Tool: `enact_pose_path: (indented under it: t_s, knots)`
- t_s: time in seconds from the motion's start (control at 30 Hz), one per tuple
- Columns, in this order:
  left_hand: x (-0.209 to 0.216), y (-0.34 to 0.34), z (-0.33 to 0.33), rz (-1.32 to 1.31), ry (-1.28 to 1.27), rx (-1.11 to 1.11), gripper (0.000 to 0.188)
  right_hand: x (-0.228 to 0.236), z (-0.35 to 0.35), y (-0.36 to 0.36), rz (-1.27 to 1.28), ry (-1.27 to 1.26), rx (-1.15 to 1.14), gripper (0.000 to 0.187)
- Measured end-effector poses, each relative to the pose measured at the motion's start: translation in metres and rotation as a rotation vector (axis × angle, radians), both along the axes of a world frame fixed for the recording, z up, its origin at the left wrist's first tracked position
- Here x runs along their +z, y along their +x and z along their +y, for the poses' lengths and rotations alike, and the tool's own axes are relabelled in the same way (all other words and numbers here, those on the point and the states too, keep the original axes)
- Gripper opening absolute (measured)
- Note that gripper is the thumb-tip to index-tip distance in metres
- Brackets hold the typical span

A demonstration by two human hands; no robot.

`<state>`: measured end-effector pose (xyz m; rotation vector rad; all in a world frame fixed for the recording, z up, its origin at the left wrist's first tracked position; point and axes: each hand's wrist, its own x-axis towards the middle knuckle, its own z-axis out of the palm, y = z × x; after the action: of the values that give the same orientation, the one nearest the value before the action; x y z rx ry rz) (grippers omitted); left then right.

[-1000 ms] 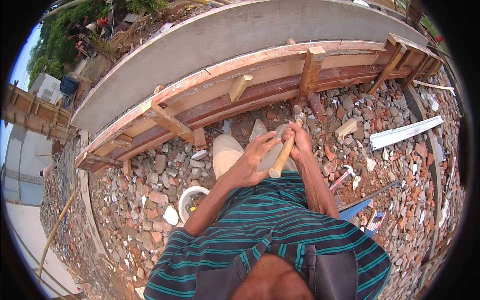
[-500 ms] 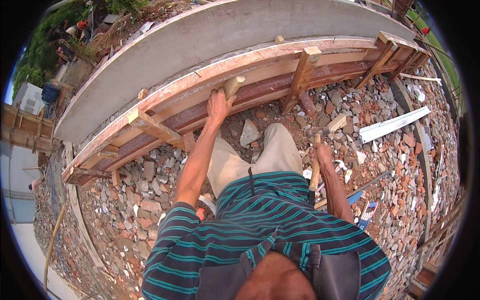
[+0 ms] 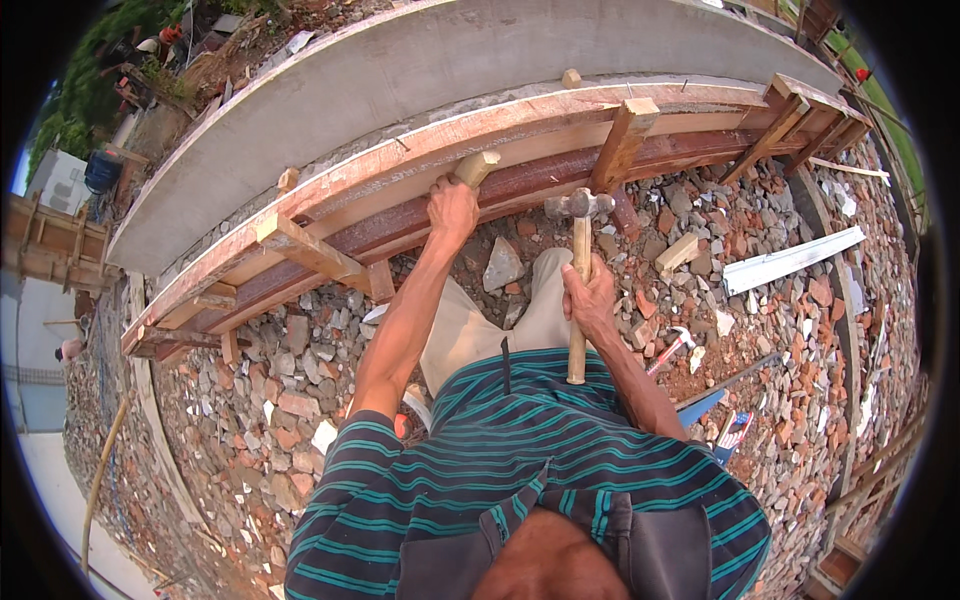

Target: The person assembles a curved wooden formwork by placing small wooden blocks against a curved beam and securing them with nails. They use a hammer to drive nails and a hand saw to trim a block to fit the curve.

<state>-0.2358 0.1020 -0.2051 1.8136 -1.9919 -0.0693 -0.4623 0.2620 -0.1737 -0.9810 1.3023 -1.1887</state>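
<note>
My left hand (image 3: 454, 208) is closed around a short wooden block (image 3: 476, 167), which leans against the inner face of the wooden formwork (image 3: 375, 185). In my right hand (image 3: 591, 290) is a hammer (image 3: 581, 236) with a pale wooden handle. Its dull metal head stands above the fist, in front of my right knee and to the right of the block. Both sets of fingers are wrapped tight. A wooden brace (image 3: 622, 145) rises from the formwork beyond the hammer head.
A grey concrete wall (image 3: 480, 55) curves behind the formwork. Broken brick rubble (image 3: 290, 400) covers the ground. To my right lie a loose wood block (image 3: 678, 252), a white metal strip (image 3: 793, 261), a red-handled claw hammer (image 3: 672, 350) and a blue-handled saw (image 3: 702, 405).
The hammer in my right hand has come up and left, from beside my right thigh to in front of the knee. My left hand keeps its hold on the block.
</note>
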Motion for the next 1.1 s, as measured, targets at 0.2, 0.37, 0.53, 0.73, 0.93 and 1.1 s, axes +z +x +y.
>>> enact_pose_path:
  t_s: [0.2,0.37,0.53,0.73,0.93,1.1]
  knots:
    - [0.001,-0.001,-0.004,-0.018,-0.008,-0.005,0.047,0.013,-0.054,0.066,-0.028,-0.082,0.070,0.026]
    - [0.000,0.001,-0.010,-0.057,0.042,0.003,0.045,0.014,-0.054,0.074,-0.118,-0.043,0.062,0.026]
    - [0.004,0.000,-0.003,-0.019,0.053,0.024,0.044,-0.003,-0.052,0.043,-0.784,0.191,-0.202,0.024]
    - [0.010,-0.008,-0.009,-0.011,0.053,-0.037,0.041,-0.070,-0.129,-0.014,-1.299,0.326,-0.779,0.023]
    - [0.011,0.004,-0.013,0.065,0.230,-0.011,0.038,-0.019,-0.119,0.078,-0.957,0.353,0.063,0.017]
    - [0.004,0.006,-0.012,0.019,0.107,0.017,0.039,-0.029,-0.097,0.036,-0.915,0.350,0.035,0.019]
